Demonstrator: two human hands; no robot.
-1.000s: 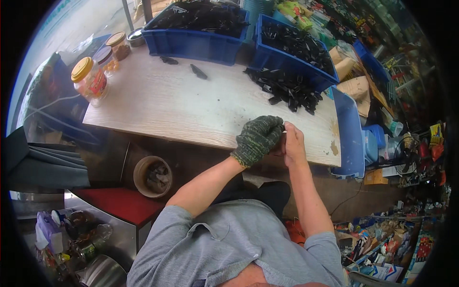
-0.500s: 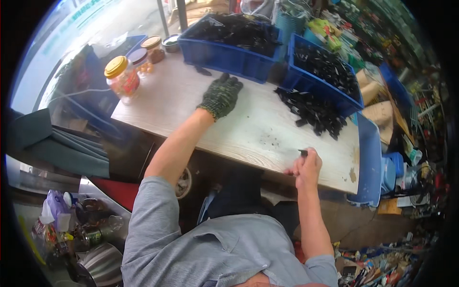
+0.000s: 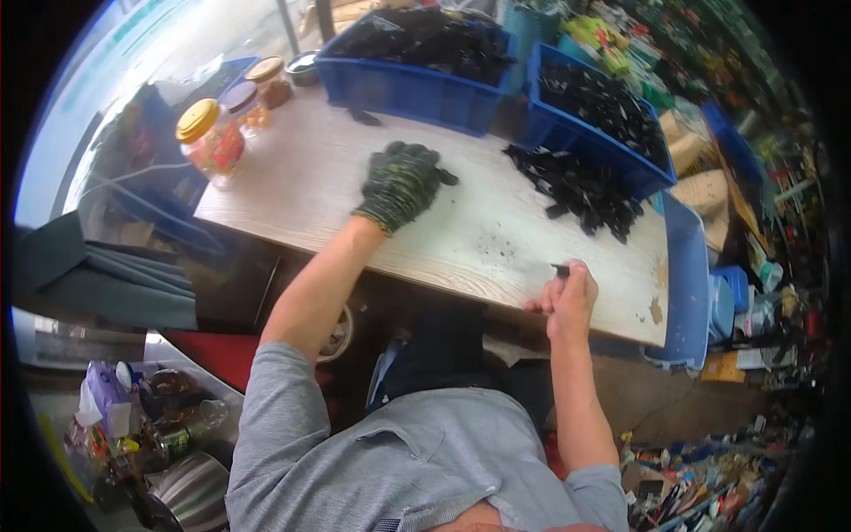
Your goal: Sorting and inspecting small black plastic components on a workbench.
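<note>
My left hand (image 3: 399, 182), in a dark green knitted glove, rests over the light wooden table (image 3: 301, 186) with its fingers curled. A small black piece (image 3: 448, 178) pokes out at its thumb side. My bare right hand (image 3: 569, 300) is closed at the table's near edge, around a small black object (image 3: 559, 269) whose tip shows above the fist; the rest is hidden. A heap of black pieces (image 3: 581, 191) lies to the right on the table. Another dark piece (image 3: 363, 117) lies beyond my left hand.
Two blue bins (image 3: 408, 93) (image 3: 589, 155) full of black pieces stand along the far side. Lidded jars (image 3: 211, 146) stand at the far left corner. A blue tub (image 3: 684, 284) hangs by the right edge. Dark crumbs (image 3: 496, 246) dot the tabletop.
My left hand has drawn back toward me from near the large bin, its fingers now curled, with a black piece showing beside it. My right hand stays at the near edge.
</note>
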